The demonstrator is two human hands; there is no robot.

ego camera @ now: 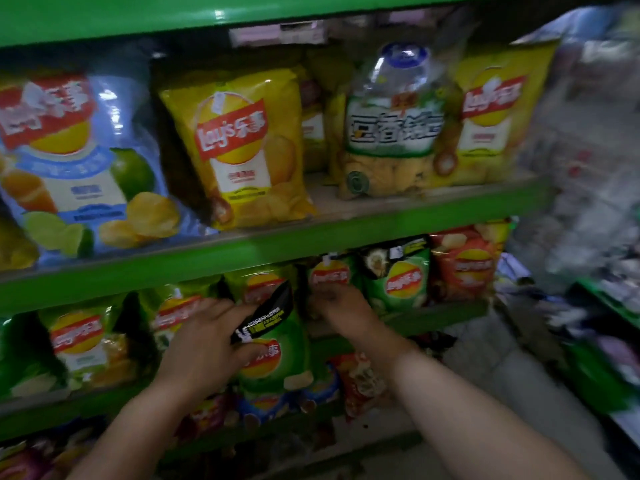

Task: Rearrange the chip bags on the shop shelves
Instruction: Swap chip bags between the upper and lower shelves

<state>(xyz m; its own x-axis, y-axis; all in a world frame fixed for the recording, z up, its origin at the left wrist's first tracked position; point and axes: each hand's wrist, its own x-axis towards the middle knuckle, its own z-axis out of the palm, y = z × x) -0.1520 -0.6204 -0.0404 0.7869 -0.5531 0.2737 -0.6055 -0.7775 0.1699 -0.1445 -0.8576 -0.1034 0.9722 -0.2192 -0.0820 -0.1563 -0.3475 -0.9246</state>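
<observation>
My left hand (204, 344) grips a green chip bag with a black top corner (273, 351), held out in front of the middle green shelf (433, 315). My right hand (341, 303) reaches into that shelf and its fingers close on a small green chip bag (329, 275) standing there. More green bags (398, 278) and a red bag (464, 265) stand to the right. Lime-green bags (83, 341) stand to the left.
The upper shelf (242, 251) holds a blue lime-flavour bag (76, 161), yellow bags (242, 147), and a clear snack pack (391, 133). The lowest shelf holds mixed red and blue bags (360, 379). A blurred aisle floor and another shelf lie at right.
</observation>
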